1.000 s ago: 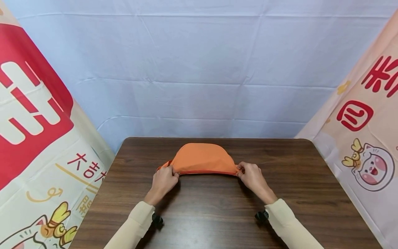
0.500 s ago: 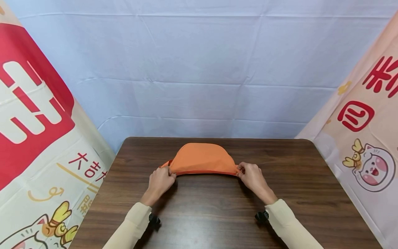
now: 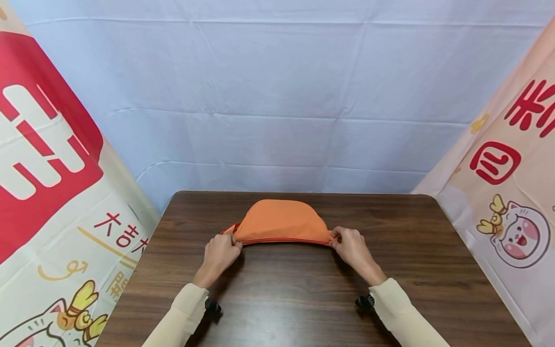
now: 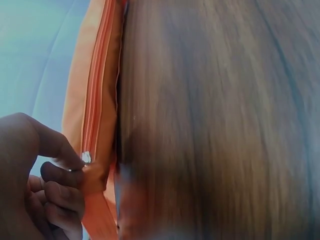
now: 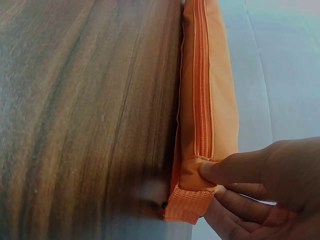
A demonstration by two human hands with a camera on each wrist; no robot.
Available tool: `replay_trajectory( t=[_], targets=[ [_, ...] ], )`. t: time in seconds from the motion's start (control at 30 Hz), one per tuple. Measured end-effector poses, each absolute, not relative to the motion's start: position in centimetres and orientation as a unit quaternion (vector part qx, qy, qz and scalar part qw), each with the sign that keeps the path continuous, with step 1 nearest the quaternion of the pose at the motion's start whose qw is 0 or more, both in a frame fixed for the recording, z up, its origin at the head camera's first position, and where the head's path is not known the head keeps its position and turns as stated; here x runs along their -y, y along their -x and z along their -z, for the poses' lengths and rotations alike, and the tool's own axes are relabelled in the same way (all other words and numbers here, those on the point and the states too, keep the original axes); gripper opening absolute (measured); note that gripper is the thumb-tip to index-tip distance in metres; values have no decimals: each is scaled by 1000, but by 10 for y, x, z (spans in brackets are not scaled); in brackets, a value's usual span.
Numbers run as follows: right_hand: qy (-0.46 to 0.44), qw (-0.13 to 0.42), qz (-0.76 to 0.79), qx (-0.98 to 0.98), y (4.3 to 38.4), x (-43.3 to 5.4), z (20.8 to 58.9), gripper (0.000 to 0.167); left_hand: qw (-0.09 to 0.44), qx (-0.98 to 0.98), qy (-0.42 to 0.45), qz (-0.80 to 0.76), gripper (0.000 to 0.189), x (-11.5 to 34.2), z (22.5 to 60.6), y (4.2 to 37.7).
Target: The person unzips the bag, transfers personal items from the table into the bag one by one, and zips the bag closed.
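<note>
An orange waist bag (image 3: 282, 221) lies on the dark wooden table, its zipped edge facing me. The zipper (image 5: 202, 85) runs along this edge, its teeth together where they show. At the bag's left end my left hand (image 3: 220, 253) pinches the zipper pull, index fingertip right at the silver slider (image 4: 86, 157). My right hand (image 3: 352, 248) grips the right end, the thumb pressing on the corner beside the zipper's end and the fingers behind. An orange webbing strap (image 5: 190, 204) comes out below that corner. Another strap part (image 3: 231, 228) shows behind my left hand.
The wooden table (image 3: 286, 289) has its far edge just behind the bag. A pale blue cloth backdrop (image 3: 277, 96) hangs beyond it. Printed cloths stand at the left (image 3: 43, 217) and right (image 3: 511, 193). Each wrist wears a black device (image 3: 212, 308).
My left hand has slid a little to the left along the zipper, to the bag's left end. My right hand keeps its place, and the bag lies almost still.
</note>
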State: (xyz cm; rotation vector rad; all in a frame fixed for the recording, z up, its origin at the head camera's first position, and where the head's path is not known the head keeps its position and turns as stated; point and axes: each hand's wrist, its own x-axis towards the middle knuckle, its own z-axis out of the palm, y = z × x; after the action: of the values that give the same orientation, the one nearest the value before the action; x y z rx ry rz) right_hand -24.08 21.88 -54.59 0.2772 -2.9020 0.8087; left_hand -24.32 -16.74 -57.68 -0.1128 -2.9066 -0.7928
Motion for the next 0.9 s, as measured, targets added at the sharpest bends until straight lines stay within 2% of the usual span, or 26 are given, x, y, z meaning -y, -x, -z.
replay_trajectory(
  t=[0.27, 0.47, 0.6, 0.9],
  targets=[
    [-90, 58, -270, 957, 241, -218, 547, 16, 60, 962, 31, 263, 34, 174, 578, 242],
    [-87, 53, -266, 959, 239, -218, 546, 16, 51, 961, 37, 268, 42, 174, 578, 244],
    [-89, 54, -262, 960, 240, -219, 544, 14, 35, 961, 40, 273, 41, 177, 576, 245],
    [-95, 26, -295, 950, 246, -227, 533, 7, 7, 957, 43, 286, 23, 182, 570, 249]
  ],
)
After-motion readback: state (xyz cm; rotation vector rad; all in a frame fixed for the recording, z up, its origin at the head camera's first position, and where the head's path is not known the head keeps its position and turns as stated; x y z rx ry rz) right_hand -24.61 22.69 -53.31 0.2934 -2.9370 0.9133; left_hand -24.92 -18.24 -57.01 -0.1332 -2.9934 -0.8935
